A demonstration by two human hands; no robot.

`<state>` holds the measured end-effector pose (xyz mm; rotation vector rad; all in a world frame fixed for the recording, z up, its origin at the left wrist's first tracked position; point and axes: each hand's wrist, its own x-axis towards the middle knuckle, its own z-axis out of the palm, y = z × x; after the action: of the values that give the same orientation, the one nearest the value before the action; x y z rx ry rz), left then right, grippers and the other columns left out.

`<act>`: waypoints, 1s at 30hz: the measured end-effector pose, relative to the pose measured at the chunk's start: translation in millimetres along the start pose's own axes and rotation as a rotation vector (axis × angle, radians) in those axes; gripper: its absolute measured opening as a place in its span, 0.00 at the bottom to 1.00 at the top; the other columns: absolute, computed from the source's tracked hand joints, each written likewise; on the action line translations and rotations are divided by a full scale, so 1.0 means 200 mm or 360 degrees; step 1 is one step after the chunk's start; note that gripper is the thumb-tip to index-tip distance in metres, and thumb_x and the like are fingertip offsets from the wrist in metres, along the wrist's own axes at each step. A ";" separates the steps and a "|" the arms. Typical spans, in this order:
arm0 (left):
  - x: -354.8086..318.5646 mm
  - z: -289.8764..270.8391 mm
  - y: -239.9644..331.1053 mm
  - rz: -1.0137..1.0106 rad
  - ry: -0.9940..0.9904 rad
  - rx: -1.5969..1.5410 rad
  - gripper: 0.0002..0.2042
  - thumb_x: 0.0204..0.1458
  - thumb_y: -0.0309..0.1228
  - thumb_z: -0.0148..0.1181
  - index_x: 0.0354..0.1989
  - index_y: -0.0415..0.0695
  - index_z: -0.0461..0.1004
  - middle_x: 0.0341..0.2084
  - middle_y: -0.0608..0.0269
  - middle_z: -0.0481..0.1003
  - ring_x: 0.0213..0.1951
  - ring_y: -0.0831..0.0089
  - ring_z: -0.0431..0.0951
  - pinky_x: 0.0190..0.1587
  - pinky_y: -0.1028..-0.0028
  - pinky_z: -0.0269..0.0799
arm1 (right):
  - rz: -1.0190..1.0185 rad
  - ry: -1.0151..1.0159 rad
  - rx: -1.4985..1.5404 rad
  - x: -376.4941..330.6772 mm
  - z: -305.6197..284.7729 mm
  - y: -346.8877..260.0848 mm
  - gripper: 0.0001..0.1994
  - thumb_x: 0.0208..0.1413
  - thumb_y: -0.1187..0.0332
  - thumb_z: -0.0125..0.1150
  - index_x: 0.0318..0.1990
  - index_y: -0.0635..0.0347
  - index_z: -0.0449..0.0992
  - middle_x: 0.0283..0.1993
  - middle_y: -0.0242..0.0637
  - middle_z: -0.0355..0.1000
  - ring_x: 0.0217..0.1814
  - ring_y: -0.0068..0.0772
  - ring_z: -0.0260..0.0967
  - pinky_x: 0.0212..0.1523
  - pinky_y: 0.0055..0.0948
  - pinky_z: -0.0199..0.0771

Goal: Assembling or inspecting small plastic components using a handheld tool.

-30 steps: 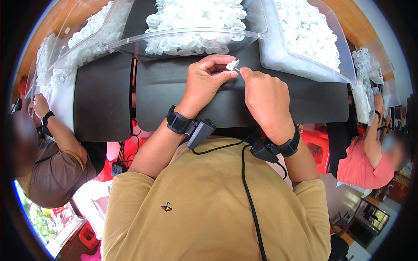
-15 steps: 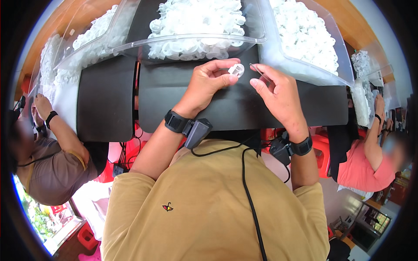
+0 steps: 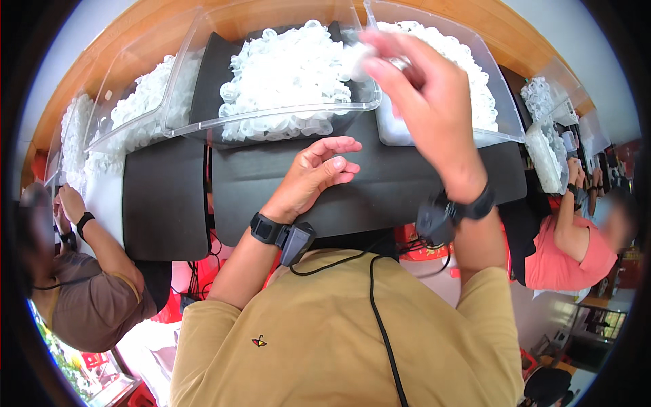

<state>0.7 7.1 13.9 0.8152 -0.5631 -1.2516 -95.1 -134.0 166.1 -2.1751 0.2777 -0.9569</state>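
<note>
Part (image 3: 357, 62) is in the right hand (image 3: 434, 102), pinched between thumb and forefinger. White, small, rounded outline as far as it shows. Motion blur smears its edges, so can't make out holes, ribs or a fitted cap. Face toward the camera looks washed out, no markings readable. A second pale, shiny bit sits in the crook of the same fingers; can't tell if it's the same piece or a separate one.

Location: in view, part overlaps the right end of the middle bin (image 3: 375, 102), next to the near left corner of the right bin (image 3: 503, 112). Can't tell how high above the rim.

Left hand (image 3: 312, 173) is over the black table (image 3: 380, 193), in front of the middle bin. Fingers loosely curled and spread from each other, nothing visible in the grip.

Both bins are clear plastic. Middle pile (image 3: 285, 78) is white, translucent at the edges, with ring shapes readable along the front. Right pile (image 3: 471, 78) is white too, rounded bits, partly behind the right hand.

Both wrists carry black straps (image 3: 268, 229) with dark grey modules (image 3: 296, 244). Black cable (image 3: 380, 305) runs down the tan shirt (image 3: 325, 339).
</note>
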 end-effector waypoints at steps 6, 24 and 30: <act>0.01 -0.01 0.01 0.0010 0.0036 0.0053 0.18 0.57 0.32 0.56 0.55 0.42 0.66 0.52 0.57 0.69 0.45 0.73 0.75 0.47 0.76 0.74 | 0.0043 -0.0732 -0.1437 0.31 -0.28 0.50 0.15 0.51 0.67 0.60 0.47 0.58 0.76 0.36 0.46 0.75 0.35 0.42 0.73 0.38 0.34 0.70; 0.01 -0.01 -0.01 0.0008 0.0091 0.0100 0.14 0.58 0.31 0.54 0.52 0.42 0.69 0.49 0.59 0.71 0.45 0.75 0.75 0.48 0.77 0.73 | 0.0597 -0.0778 -0.0607 0.14 -0.49 0.60 0.06 0.48 0.73 0.59 0.34 0.64 0.78 0.27 0.32 0.72 0.25 0.19 0.65 0.23 0.21 0.64; -0.02 0.01 0.01 -0.0003 0.0047 0.0108 0.17 0.57 0.32 0.56 0.54 0.42 0.67 0.50 0.59 0.70 0.46 0.73 0.75 0.49 0.75 0.73 | 0.0685 -0.0623 -0.0149 0.00 -0.37 0.18 0.06 0.52 0.71 0.60 0.35 0.62 0.78 0.26 0.25 0.72 0.22 0.12 0.58 0.21 0.16 0.58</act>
<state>0.0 10.3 17.4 0.8899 -0.5836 -1.2254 -144.3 -200.0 174.4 -2.2033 0.5772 -0.2783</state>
